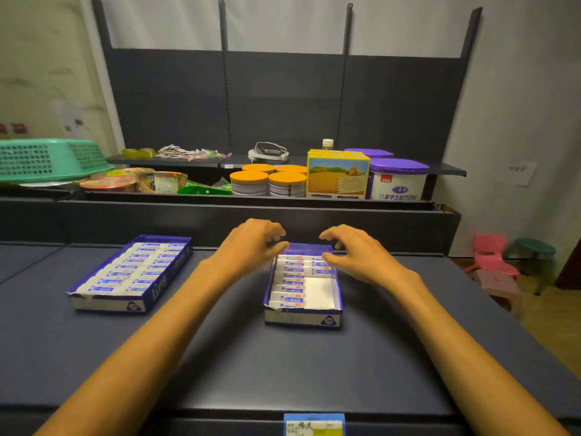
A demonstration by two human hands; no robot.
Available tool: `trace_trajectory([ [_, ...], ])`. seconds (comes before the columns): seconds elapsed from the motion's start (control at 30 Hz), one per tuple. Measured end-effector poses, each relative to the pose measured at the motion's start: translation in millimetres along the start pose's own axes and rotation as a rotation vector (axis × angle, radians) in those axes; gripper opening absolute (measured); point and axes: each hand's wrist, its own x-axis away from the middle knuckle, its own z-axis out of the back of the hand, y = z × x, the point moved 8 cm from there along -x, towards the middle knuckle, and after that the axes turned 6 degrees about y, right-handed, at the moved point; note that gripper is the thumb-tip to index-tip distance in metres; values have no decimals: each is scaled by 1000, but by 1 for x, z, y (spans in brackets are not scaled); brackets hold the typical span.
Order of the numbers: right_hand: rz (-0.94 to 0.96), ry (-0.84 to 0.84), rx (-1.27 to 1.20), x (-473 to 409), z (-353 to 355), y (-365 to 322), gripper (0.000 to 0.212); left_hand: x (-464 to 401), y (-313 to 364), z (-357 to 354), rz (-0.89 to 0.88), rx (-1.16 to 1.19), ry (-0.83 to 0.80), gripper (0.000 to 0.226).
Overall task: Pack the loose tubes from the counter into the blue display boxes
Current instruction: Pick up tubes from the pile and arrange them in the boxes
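Hands, left (251,243) and right (355,250), hover loosely curled, holding nothing, over box (301,313) at 12 o'clock; careless pressing risks dislodging packed tubes (290,280).

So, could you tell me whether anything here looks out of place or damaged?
The front flaps of both blue boxes, left and right, look torn and ragged. The green basket sits tilted on the shelf.

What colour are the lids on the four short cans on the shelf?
Orange, on the cans' lids, seen in the head view.
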Motion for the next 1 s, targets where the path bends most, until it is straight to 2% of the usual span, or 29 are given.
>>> trace_trajectory([
  [0.1,66,-26,38,0,-11,-26,51,23,-21,15,83,-69,4,46],
  [0.27,149,-32,56,6,-27,-79,56,64,-50,33,192,-164,-84,58],
  [0.5,289,-56,101,9,-66,-176,59,134,-102,80,251,-244,-100,59],
  [1.0,581,-132,70,24,-223,-536,56,400,-325,280,512,-443,-59,60],
])
